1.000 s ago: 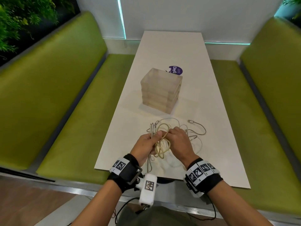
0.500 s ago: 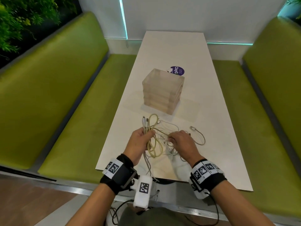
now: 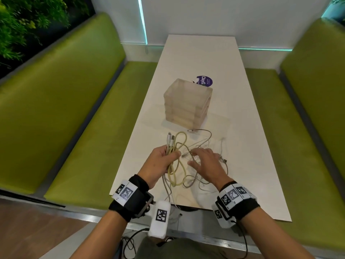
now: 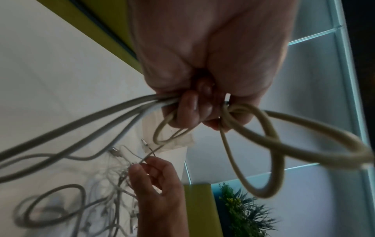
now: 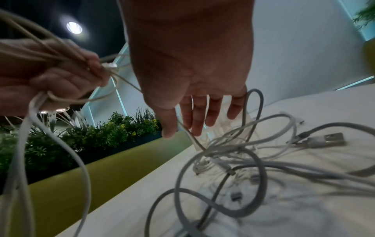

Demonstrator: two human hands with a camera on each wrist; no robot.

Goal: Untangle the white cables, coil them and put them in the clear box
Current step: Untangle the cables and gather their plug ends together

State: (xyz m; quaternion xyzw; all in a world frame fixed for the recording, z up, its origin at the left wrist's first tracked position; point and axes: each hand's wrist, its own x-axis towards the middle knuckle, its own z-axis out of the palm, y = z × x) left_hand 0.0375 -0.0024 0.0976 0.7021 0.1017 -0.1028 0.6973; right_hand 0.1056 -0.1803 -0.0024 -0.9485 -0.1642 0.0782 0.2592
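Note:
My left hand (image 3: 171, 154) grips a bunch of white and yellowish cables (image 3: 177, 165) just above the near part of the white table (image 3: 252, 165). Their plugs stick up past the fist, and loops hang below it. In the left wrist view the left hand's fingers (image 4: 188, 109) curl round the strands, and a thick cream loop (image 4: 274, 144) hangs from them. My right hand (image 3: 197, 156) hovers with its fingers spread over the loose tangle (image 3: 207, 143). A thin strand (image 5: 192, 137) runs between the thumb and forefinger of the right hand (image 5: 188, 126). The clear box (image 3: 186, 103) stands beyond the tangle.
Green benches (image 3: 78, 113) flank the narrow table on both sides. A purple round sticker (image 3: 205, 81) lies behind the box. One cable trails over the table's near edge (image 3: 171, 199). A USB plug (image 5: 324, 139) lies on the tangle's right side. Plants (image 3: 28, 19) stand far left.
My hands have drawn apart. The left one keeps the bunch and has shifted left; the right one has let go, opened and moved right over the tangle.

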